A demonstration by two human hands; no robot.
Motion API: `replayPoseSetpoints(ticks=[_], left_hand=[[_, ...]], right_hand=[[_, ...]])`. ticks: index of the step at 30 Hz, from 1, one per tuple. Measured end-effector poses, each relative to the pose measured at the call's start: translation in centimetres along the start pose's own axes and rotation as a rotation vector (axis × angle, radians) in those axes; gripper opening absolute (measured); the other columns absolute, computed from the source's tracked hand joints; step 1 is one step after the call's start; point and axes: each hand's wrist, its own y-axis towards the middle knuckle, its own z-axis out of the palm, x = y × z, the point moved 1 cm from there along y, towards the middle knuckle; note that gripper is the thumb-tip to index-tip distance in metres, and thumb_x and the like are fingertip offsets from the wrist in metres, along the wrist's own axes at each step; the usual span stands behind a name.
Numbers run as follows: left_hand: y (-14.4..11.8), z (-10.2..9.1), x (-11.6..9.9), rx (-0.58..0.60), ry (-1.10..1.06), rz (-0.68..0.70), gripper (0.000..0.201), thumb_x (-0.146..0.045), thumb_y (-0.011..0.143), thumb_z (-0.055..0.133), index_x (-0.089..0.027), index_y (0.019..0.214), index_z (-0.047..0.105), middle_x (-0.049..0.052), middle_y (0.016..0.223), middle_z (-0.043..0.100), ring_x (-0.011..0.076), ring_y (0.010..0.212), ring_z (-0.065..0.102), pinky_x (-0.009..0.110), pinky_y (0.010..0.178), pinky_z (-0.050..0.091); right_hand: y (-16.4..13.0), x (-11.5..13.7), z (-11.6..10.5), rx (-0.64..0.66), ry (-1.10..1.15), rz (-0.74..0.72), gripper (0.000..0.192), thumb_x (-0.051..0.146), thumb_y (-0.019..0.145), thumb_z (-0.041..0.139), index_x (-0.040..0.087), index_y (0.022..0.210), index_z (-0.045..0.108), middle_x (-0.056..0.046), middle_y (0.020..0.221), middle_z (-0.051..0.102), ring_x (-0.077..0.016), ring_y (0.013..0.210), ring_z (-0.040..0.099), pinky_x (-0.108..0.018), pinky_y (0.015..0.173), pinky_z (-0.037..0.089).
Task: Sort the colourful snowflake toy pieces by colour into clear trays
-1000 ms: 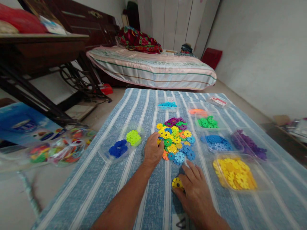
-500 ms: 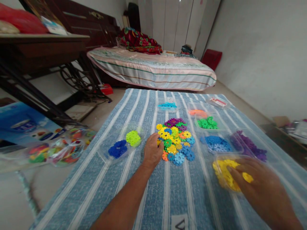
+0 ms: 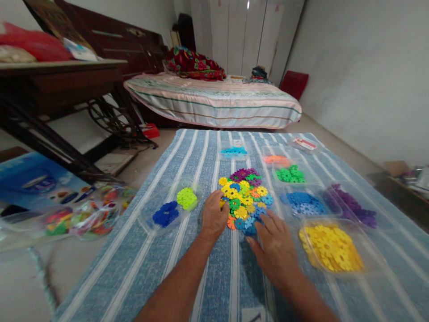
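Note:
A mixed pile of plastic snowflake discs (image 3: 246, 197) lies in the middle of the cloth, in yellow, blue, green, orange and purple. My left hand (image 3: 213, 217) is at the pile's left edge, thumb and fingers closed on a yellow disc (image 3: 222, 203). Over the near right side of the pile is my right hand (image 3: 275, 243), its fingers apart and partly covering blue discs (image 3: 250, 226). To its right, a clear tub holds yellow discs (image 3: 331, 248). Behind that tub are tubs of blue discs (image 3: 304, 203) and purple discs (image 3: 353, 206).
Green discs (image 3: 290, 174), orange discs (image 3: 276, 159) and light-blue discs (image 3: 233, 150) sit in tubs farther back. On the left, one tub holds dark-blue discs (image 3: 166, 214) and lime discs (image 3: 187, 198). A striped cloth (image 3: 140, 268) covers the table; a bed (image 3: 214, 100) stands beyond.
My right hand has left the yellow tub and moved left to the pile, no longer showing a yellow disc. My left hand has stayed at the pile's left edge.

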Motion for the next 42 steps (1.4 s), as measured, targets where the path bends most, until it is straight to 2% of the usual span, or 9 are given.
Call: replayPoseSetpoints(ticks=[4,9,18,26,30,34,38,42], left_hand=[[0.0,-0.1,0.0,-0.008,0.007,0.005,0.027,-0.017,0.076,0.047,-0.015,0.101,0.057,0.012,0.111,0.061,0.0231,0.109,0.055,0.041,0.098,0.044],[-0.1,-0.1,0.1,-0.017,0.003,0.010,0.027,-0.018,0.076,0.048,-0.016,0.101,0.058,0.011,0.111,0.062,0.0230,0.109,0.055,0.041,0.097,0.045],[0.0,0.0,0.2,-0.027,0.002,0.008,0.028,-0.017,0.076,0.049,-0.018,0.102,0.058,0.010,0.111,0.062,0.0233,0.109,0.056,0.043,0.097,0.045],[-0.2,0.0,0.1,-0.013,0.023,0.018,0.028,-0.017,0.076,0.048,-0.016,0.102,0.057,0.012,0.112,0.061,0.0231,0.109,0.055,0.042,0.098,0.044],[-0.3,0.0,0.2,-0.024,0.020,0.020,0.029,-0.016,0.076,0.049,-0.018,0.103,0.057,0.010,0.112,0.061,0.0229,0.109,0.056,0.043,0.098,0.045],[-0.3,0.1,0.3,-0.032,0.018,0.015,0.029,-0.017,0.076,0.049,-0.018,0.104,0.057,0.010,0.112,0.061,0.0232,0.110,0.056,0.043,0.098,0.045],[-0.5,0.3,0.4,-0.050,0.016,0.017,0.029,-0.017,0.076,0.049,-0.017,0.104,0.057,0.011,0.111,0.062,0.0231,0.109,0.056,0.043,0.098,0.046],[-0.7,0.4,0.4,-0.073,0.014,0.020,0.029,-0.015,0.076,0.049,-0.018,0.104,0.057,0.011,0.111,0.062,0.0231,0.108,0.057,0.043,0.097,0.047]], right_hand=[[0.9,0.2,1.8,0.052,-0.051,0.043,0.027,0.027,0.081,0.058,0.008,0.099,0.064,-0.020,0.117,0.059,-0.0343,0.121,0.042,-0.051,0.093,0.038],[0.7,-0.1,2.7,0.020,-0.040,0.035,0.019,0.023,0.086,0.050,0.013,0.094,0.064,-0.017,0.114,0.061,-0.0315,0.121,0.044,-0.050,0.095,0.036],[0.5,-0.1,2.4,-0.051,0.043,0.004,0.020,0.019,0.088,0.045,0.017,0.090,0.065,-0.011,0.106,0.063,-0.0261,0.115,0.047,-0.046,0.096,0.035],[0.4,-0.3,1.9,-0.141,0.182,-0.019,0.015,0.019,0.089,0.045,0.019,0.087,0.060,-0.009,0.097,0.063,-0.0230,0.104,0.053,-0.042,0.090,0.043],[0.5,-0.6,2.0,-0.135,0.212,-0.025,0.012,0.024,0.088,0.048,0.020,0.085,0.058,-0.008,0.094,0.063,-0.0212,0.096,0.057,-0.038,0.086,0.046],[1.0,-0.7,2.0,-0.064,0.230,-0.041,0.016,0.028,0.087,0.051,0.020,0.073,0.056,-0.007,0.085,0.062,-0.0194,0.086,0.058,-0.033,0.078,0.046],[4.3,-1.0,1.6,0.035,0.173,-0.062,0.021,0.029,0.086,0.052,0.020,0.069,0.057,-0.004,0.075,0.061,-0.0172,0.077,0.056,-0.028,0.072,0.043],[12.1,-1.8,0.9,0.069,-0.114,-0.128,0.028,0.032,0.088,0.049,0.020,0.065,0.061,-0.004,0.070,0.062,-0.0174,0.075,0.056,-0.028,0.070,0.039]])
